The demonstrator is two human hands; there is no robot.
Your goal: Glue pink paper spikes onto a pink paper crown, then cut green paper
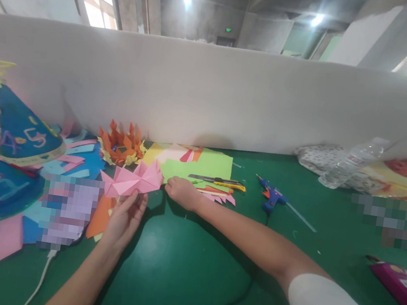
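My left hand (128,215) is closed on a pink folded-paper piece (134,181) with several pointed peaks, thumb and fingers pinching its lower edge. My right hand (183,193) is just right of that piece, its fingers curled together at the near left edge of light-green paper sheets (213,163). What lies between those fingertips is hidden. A yellow utility knife (227,182) rests on the sheets, with pink and orange paper strips (220,195) below it. Behind my left hand stands an orange and yellow paper crown (122,145).
Blue glue gun (273,196) with its cord lies right of the knife. Blue paper cone hat (23,128), paper scraps (9,238) and a pixelated lilac object (74,209) with a white cable are left. Right are a plastic bottle (352,164) and magenta box (399,286). A white partition (212,92) stands behind.
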